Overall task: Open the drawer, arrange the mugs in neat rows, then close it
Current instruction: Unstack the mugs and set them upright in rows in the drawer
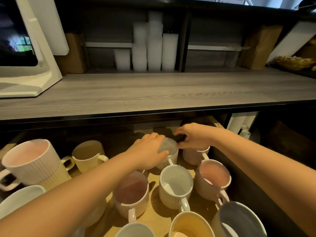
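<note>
The drawer (154, 212) stands pulled out below the counter, its wooden floor holding several ribbed mugs in pink, cream and white. My left hand (147, 149) grips the rim of a white mug (168, 147) at the back of the middle row. My right hand (195, 135) rests over a pink mug (193, 155) at the back right, fingers curled on its rim. In front stand a white mug (176, 185), a pink mug (212, 178) and another pink mug (130, 192). At the left a pink mug (29, 159) sits stacked on a cream one.
A grey wooden counter (153, 93) overhangs the drawer's back. A white appliance (25, 48) stands on it at left, stacks of white cups (153, 48) on the shelf behind. A cream mug (89, 155) stands mid-left; more mugs crowd the drawer's front edge.
</note>
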Action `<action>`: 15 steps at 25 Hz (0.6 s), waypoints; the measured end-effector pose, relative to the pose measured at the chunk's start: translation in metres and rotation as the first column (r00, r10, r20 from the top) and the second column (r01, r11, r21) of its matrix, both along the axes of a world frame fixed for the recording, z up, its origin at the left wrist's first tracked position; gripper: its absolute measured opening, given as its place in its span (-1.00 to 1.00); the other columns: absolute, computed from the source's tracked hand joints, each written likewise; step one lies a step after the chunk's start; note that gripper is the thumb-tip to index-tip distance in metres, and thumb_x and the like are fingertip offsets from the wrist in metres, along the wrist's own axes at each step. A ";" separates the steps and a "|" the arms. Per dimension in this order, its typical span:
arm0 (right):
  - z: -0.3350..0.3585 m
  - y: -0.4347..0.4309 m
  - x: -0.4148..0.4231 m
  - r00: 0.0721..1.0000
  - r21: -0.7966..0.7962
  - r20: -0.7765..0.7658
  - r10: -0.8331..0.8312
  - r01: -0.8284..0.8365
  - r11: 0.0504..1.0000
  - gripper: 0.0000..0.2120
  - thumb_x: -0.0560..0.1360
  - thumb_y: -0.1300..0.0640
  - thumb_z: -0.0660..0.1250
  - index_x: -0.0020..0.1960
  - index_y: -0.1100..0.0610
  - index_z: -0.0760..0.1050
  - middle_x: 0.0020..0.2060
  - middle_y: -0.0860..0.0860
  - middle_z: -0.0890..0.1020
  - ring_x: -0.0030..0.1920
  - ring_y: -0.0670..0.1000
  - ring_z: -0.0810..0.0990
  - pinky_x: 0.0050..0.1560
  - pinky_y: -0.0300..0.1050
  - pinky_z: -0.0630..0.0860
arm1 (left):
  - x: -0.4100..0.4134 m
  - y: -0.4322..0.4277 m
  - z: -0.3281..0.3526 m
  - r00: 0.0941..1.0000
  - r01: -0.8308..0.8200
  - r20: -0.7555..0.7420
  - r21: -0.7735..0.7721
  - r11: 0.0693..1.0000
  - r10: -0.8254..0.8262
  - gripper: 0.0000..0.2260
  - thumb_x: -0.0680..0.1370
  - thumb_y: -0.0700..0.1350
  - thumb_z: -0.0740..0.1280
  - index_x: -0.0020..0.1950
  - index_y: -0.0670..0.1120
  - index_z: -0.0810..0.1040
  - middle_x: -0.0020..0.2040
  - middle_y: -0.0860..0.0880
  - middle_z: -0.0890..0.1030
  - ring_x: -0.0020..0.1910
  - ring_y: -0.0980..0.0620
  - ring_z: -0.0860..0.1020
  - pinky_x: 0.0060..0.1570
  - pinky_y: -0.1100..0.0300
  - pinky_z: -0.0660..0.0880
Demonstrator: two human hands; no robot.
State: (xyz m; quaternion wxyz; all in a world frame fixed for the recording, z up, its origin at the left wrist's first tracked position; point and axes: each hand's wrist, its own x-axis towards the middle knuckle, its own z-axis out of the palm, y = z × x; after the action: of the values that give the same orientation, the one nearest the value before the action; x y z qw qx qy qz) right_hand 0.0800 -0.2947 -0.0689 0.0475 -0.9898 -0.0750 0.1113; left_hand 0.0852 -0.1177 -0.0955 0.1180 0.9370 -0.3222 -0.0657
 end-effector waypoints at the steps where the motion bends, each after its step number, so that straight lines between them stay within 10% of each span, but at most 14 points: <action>1: 0.004 0.010 -0.003 1.000 0.019 0.008 0.026 -0.026 0.999 -0.56 0.52 0.00 0.29 0.37 0.08 0.37 0.26 0.05 0.53 0.19 0.06 0.53 0.16 -0.13 0.48 | -0.006 0.011 0.005 1.000 0.012 0.017 0.011 1.000 -0.012 -0.47 0.58 0.11 0.13 0.50 -0.02 0.10 0.50 -0.04 0.22 0.46 -0.04 0.18 0.39 0.01 0.22; 15: -0.009 0.184 0.007 0.970 -0.001 0.025 0.241 -0.241 0.971 -0.45 0.50 -0.04 0.32 0.42 0.10 0.29 0.31 0.09 0.48 0.26 0.12 0.49 0.16 -0.07 0.47 | -0.023 0.164 0.007 0.953 -0.304 0.012 0.066 0.950 0.304 -0.42 0.56 0.08 0.22 0.51 -0.05 0.10 0.52 -0.06 0.18 0.47 -0.06 0.20 0.39 0.05 0.23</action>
State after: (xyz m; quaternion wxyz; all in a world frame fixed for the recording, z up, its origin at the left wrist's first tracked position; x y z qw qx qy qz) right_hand 0.0867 -0.1105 -0.0777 0.0339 -0.9746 -0.1953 0.1040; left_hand 0.0618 0.0467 -0.0888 0.0946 0.9789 -0.1721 -0.0567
